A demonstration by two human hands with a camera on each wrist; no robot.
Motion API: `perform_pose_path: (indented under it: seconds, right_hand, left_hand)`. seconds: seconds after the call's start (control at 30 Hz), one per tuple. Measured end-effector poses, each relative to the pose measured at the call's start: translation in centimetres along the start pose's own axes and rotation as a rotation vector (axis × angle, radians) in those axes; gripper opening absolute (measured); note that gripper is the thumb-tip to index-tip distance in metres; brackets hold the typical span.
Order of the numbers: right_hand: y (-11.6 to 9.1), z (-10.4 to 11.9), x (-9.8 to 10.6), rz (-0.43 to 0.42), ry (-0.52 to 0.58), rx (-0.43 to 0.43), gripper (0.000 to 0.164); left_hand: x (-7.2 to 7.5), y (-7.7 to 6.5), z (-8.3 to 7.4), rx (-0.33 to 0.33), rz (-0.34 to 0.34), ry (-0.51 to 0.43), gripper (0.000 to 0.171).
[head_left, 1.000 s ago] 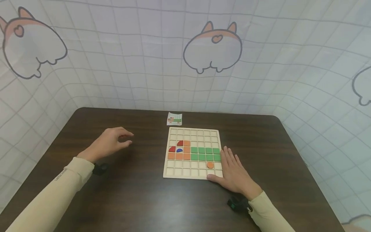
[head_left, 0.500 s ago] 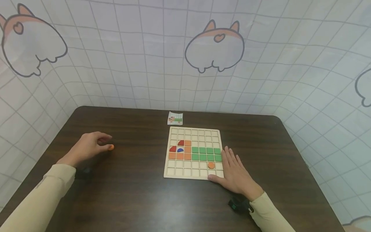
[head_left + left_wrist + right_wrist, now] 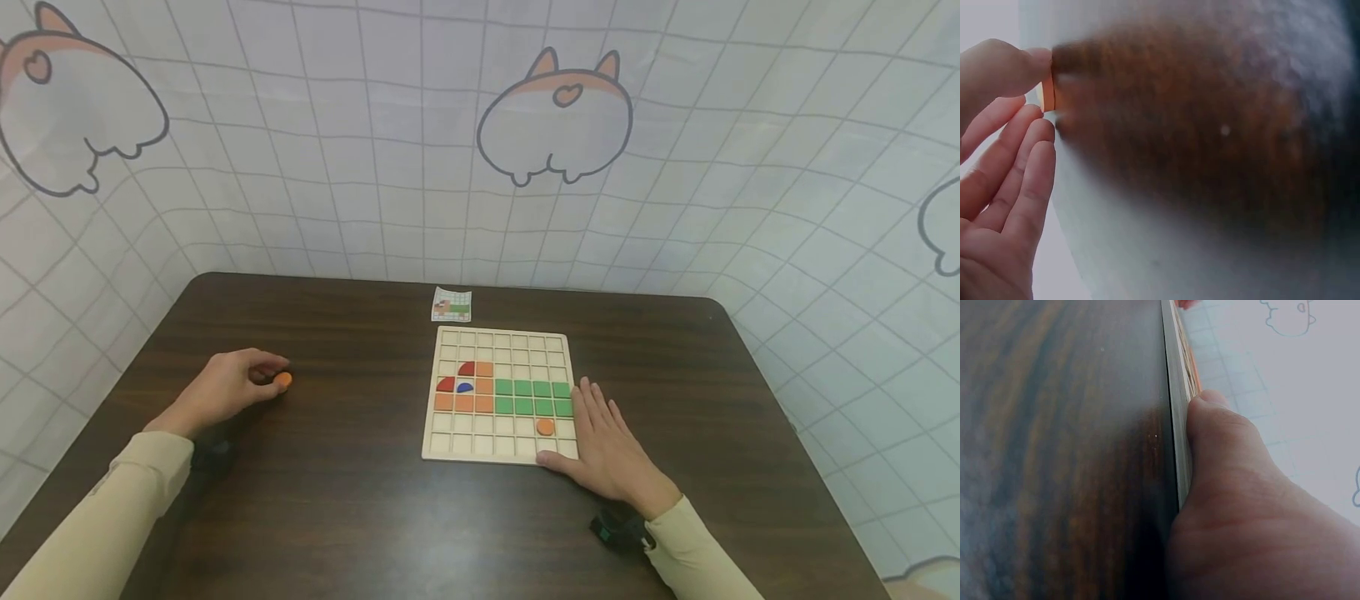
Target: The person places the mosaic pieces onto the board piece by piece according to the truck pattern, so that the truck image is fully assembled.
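My left hand [image 3: 225,385], over the left part of the table, pinches a small round orange disc [image 3: 282,379] between thumb and fingers. In the left wrist view the disc [image 3: 1049,94] shows edge-on at the thumb tip, fingertips just beneath it. My right hand [image 3: 609,446] rests flat along the right edge of a pale wooden grid board [image 3: 457,446], its thumb on the near right corner. Green squares [image 3: 533,397], orange squares [image 3: 465,403], red quarter-circle pieces [image 3: 467,368] and a blue half-circle [image 3: 465,387] fill some cells. Another orange disc [image 3: 545,427] lies below the green ones.
A small printed card [image 3: 452,306] with a coloured grid picture lies behind the board. The dark wooden table [image 3: 360,517] ends at a white checked curtain [image 3: 322,167] at the back and sides.
My left hand has moved left, away from the board, and an orange disc now shows between its thumb and fingers. The right hand stays at the board's edge.
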State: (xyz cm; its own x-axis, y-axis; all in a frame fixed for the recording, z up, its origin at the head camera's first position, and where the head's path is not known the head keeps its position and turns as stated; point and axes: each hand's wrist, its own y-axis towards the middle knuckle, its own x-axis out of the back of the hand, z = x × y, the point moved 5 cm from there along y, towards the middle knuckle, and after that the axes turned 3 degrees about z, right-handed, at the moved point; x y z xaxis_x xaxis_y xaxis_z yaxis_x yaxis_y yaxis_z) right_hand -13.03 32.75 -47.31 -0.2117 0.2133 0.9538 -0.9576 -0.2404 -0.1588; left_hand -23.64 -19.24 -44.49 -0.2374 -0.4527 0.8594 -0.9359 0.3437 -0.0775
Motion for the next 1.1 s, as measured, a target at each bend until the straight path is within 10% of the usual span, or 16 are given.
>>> perform_pose_path:
  seconds: [1.1]
  right_hand:
    - [-0.1,-0.2,-0.2,-0.008,0.012,0.0,0.12]
  left_hand:
    - [-0.3,0.9,-2.4,-0.063,-0.045,-0.005,0.028]
